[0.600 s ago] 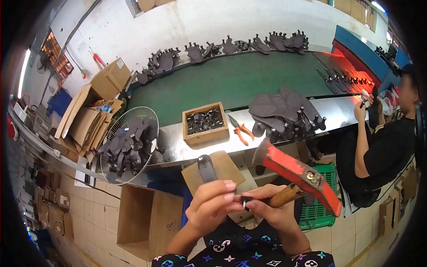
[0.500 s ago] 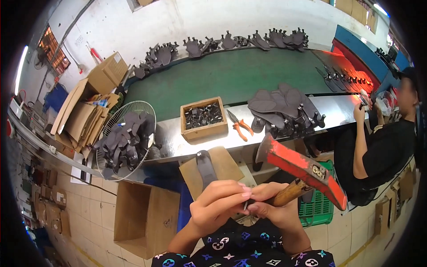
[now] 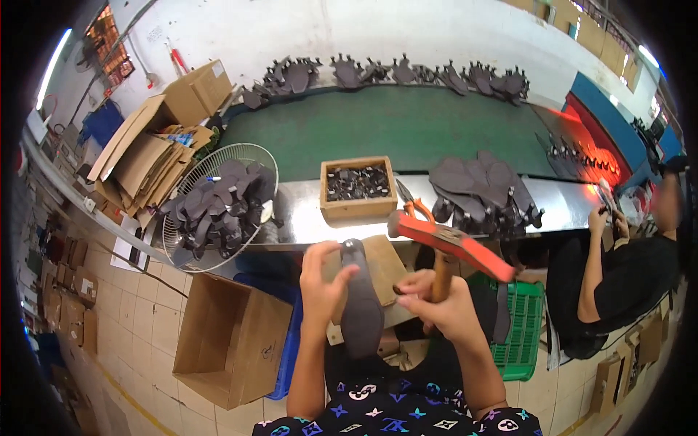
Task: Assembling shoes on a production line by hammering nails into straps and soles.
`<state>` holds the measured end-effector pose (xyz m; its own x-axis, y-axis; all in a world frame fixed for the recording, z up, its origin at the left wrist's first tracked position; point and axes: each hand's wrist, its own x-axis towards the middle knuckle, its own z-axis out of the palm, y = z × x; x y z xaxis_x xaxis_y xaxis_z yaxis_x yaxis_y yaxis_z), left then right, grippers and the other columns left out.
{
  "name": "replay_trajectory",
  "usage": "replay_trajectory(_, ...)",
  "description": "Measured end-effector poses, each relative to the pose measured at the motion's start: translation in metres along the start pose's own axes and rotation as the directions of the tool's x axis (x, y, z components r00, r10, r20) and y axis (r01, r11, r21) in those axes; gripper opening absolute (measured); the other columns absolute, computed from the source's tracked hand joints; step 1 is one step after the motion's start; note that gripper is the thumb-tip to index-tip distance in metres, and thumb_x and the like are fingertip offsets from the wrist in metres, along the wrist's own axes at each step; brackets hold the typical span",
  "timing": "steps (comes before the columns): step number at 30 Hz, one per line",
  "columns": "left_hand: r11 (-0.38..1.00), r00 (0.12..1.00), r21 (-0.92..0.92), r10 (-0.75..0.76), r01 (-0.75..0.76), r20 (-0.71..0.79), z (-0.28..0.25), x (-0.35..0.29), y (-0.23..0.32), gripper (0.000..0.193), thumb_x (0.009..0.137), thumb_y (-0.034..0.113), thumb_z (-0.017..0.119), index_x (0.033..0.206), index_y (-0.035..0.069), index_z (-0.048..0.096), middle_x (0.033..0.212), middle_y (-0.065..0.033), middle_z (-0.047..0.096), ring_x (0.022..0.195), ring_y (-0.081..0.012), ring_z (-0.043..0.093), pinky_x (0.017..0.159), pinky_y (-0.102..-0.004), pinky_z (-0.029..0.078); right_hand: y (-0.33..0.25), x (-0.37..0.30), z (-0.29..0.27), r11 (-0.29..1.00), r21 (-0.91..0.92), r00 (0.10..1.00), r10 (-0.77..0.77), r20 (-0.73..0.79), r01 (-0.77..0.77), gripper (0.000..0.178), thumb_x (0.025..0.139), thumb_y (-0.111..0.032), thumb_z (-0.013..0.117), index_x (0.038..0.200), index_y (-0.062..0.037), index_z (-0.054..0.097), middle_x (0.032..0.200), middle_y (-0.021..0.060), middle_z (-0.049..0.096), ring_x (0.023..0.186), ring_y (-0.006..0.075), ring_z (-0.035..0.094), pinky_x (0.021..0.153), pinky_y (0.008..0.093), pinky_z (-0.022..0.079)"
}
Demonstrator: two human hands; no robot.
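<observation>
Green belt (image 3: 363,127) spans the far side; at near centre is a dark sole (image 3: 361,320). Left hand (image 3: 322,282) has moved to the sole's far end, half-curled, hold unclear; right hand (image 3: 445,309), now apart from it, has its grip closed around a red hammer (image 3: 452,243), pinching a small dark piece (image 3: 398,289).

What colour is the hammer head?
The hammer head is mostly red; the head camera, the only view, shows it.

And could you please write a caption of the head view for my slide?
Left hand at a dark grey sole, right hand gripping a red-headed hammer.
</observation>
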<state>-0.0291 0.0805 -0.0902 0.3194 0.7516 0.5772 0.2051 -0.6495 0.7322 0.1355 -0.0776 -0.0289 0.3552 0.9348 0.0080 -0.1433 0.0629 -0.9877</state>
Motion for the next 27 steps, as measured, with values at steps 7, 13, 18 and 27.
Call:
replay_trajectory(7,0.972,0.913,0.193,-0.195,0.131,0.36,0.023,0.016,-0.055,0.03,0.084,0.027,0.078,0.109,0.011,0.075,0.107,-0.0061,0.074,0.105,-0.0202,0.067,0.108,-0.046,0.031,0.053,0.093,0.003,0.946,-0.314,0.996,-0.058,0.07,0.077,0.022,0.087,-0.01,0.076,0.104,0.0038,0.073,0.094,0.0087,0.075,0.09,0.0136,0.068,0.084,0.0297,0.052)
replay_trajectory(13,0.986,0.964,0.115,-0.147,0.124,0.223,0.019,-0.012,-0.057,0.027,0.082,0.03,0.08,0.105,0.016,0.077,0.106,-0.0027,0.075,0.11,-0.0181,0.065,0.108,-0.0497,0.025,0.064,0.104,0.016,0.914,-0.396,0.991,-0.035,0.126,0.083,0.023,0.089,-0.013,0.073,0.106,0.0028,0.073,0.091,0.0103,0.076,0.082,0.0155,0.069,0.078,0.0309,0.054)
replay_trajectory(18,0.985,0.956,0.131,-0.14,0.108,0.259,0.016,-0.01,-0.06,0.027,0.081,0.031,0.081,0.104,0.016,0.078,0.109,-0.0023,0.075,0.111,-0.018,0.065,0.108,-0.0492,0.026,0.059,0.104,0.021,0.794,-0.564,0.972,-0.143,0.187,0.226,0.021,0.088,-0.012,0.071,0.107,-0.003,0.073,0.091,0.0171,0.072,0.082,0.0296,0.07,0.077,0.0367,0.053)
replay_trajectory(27,0.999,0.957,0.004,-0.036,0.037,0.288,0.015,-0.006,-0.068,0.031,0.079,0.019,0.085,0.102,0.003,0.07,0.091,-0.0068,0.071,0.087,-0.022,0.069,0.082,-0.0388,0.051,0.075,0.102,0.015,0.622,-0.636,0.89,-0.33,0.316,0.457,0.028,0.081,-0.008,0.074,0.109,-0.0072,0.072,0.106,0.0108,0.071,0.097,0.0332,0.068,0.084,0.0392,0.054)
